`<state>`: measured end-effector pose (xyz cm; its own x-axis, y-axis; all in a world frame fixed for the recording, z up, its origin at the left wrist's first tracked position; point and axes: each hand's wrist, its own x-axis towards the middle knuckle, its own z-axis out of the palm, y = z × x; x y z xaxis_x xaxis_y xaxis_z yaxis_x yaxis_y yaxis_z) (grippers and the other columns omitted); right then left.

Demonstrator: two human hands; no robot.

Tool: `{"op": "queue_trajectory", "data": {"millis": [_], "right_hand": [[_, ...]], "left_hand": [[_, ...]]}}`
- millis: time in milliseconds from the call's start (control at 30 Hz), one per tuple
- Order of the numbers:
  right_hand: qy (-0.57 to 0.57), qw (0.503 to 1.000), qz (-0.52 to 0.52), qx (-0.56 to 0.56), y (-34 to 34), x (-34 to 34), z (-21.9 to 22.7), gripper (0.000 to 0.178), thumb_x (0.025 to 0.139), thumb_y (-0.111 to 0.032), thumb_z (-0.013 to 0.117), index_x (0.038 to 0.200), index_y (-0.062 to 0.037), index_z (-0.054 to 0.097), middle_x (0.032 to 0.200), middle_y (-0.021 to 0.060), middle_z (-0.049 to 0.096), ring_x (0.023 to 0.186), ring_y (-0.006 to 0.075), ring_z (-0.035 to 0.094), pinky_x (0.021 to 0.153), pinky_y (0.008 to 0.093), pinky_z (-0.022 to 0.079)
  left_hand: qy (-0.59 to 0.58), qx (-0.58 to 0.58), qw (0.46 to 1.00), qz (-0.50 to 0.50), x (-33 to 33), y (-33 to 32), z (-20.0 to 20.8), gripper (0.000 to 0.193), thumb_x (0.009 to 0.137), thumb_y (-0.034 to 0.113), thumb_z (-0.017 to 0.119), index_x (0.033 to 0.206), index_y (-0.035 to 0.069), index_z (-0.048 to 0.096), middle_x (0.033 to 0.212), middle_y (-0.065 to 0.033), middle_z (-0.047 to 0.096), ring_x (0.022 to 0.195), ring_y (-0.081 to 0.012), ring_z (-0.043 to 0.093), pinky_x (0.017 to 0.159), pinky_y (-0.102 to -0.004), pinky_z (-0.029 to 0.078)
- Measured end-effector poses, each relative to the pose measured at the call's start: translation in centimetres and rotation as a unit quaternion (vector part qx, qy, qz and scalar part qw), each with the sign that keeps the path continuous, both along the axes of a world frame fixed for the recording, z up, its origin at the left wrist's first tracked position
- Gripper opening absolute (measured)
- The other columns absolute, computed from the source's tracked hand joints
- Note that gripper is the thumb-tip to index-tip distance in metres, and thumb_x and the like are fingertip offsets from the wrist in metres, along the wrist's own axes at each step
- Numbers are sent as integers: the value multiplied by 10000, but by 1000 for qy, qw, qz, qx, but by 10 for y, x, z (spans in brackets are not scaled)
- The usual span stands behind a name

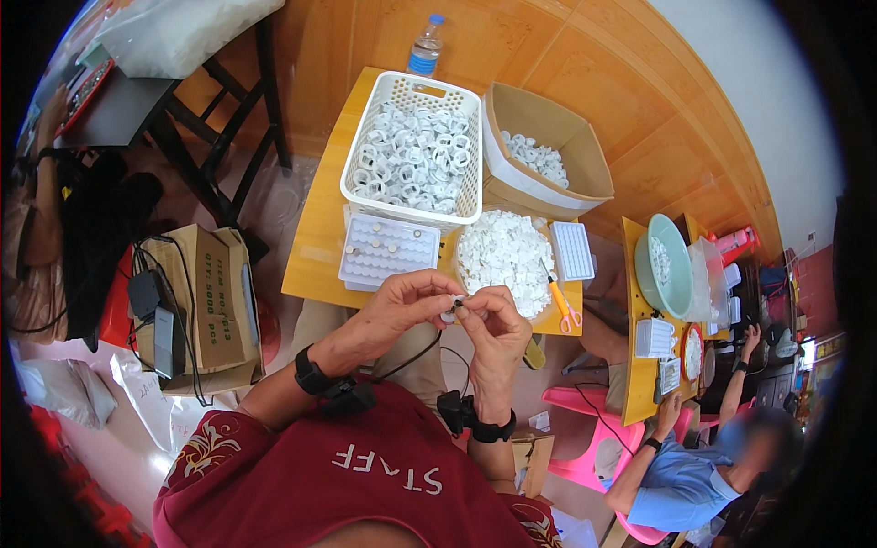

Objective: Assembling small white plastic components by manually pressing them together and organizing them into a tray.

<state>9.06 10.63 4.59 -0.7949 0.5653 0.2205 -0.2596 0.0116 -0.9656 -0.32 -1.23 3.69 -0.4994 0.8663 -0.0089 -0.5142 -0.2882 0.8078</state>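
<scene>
Head view: small white plastic part point(450, 310) pinched between both hands, held above the near edge of the yellow table point(315, 239), roughly over the person's lap. Part mostly hidden by fingertips, shape not resolvable.

Left hand point(399, 306): grip closed on the part, thumb and forefinger tips on its left side. Right hand point(493, 321): grip closed on the same part from the right, fingers curled. Fingertips of both hands meet at the part. Black wrist strap on each forearm, cables running down from them.

Just beyond the hands on the table: pale tray with a grid of sockets point(385, 249), a few sockets filled. Right of it, a round pile of small white parts point(504, 253). Orange-handled scissors point(561, 305) lie at the pile's right edge, near the right hand. Small white grid tray point(573, 249) just beside the pile.

Further back: white lattice basket point(416, 151) full of white ring-shaped parts, touching the socket tray's far side. Cardboard box point(546, 151) to its right with more white parts inside. Water bottle point(426, 46) beyond the basket, on the floor by the table's far end.

Left of the table: open cardboard carton point(210, 306) with black cables and power adapters draped over it.

Right: second yellow table point(639, 365) with a green bowl point(673, 265); another person in a blue shirt point(681, 489) sits there on a pink stool.
</scene>
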Motion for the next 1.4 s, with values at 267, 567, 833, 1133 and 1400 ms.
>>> {"op": "queue_trajectory", "data": {"millis": [267,567,833,1133,1400], "right_hand": [[-19,988,-78,134,-7,1,3,119,704,49,661,797,-8,614,793,33,532,674,91,465,598,209,377],[-22,958,-141,247,-13,1,4,109,700,46,650,782,-9,603,748,59,532,644,129,484,559,234,391],[-29,942,-145,300,-15,1,3,103,729,46,634,799,6,571,772,57,517,677,119,518,580,231,423],[-27,946,-143,289,-14,1,2,127,709,69,625,809,6,577,778,97,520,701,193,536,623,275,436],[-15,936,-151,317,-13,2,0,142,716,74,622,831,8,570,786,106,521,737,222,539,642,292,439]], "left_hand": [[48,-17,998,32,3,0,4,208,866,124,554,1040,21,602,988,-40,568,880,-101,546,723,-246,476],[83,-31,993,82,6,2,-2,207,849,27,539,1037,27,624,916,-43,533,853,-124,562,701,-240,534],[113,-10,987,111,9,5,-6,172,853,67,562,1007,38,633,898,-33,514,794,-101,567,656,-212,515],[118,-16,986,115,11,4,-1,183,849,2,529,1005,9,623,896,-45,512,832,-117,547,711,-231,522],[143,-6,981,128,12,7,-3,174,852,46,555,1010,22,623,887,-29,491,790,-88,548,662,-201,516]]}}
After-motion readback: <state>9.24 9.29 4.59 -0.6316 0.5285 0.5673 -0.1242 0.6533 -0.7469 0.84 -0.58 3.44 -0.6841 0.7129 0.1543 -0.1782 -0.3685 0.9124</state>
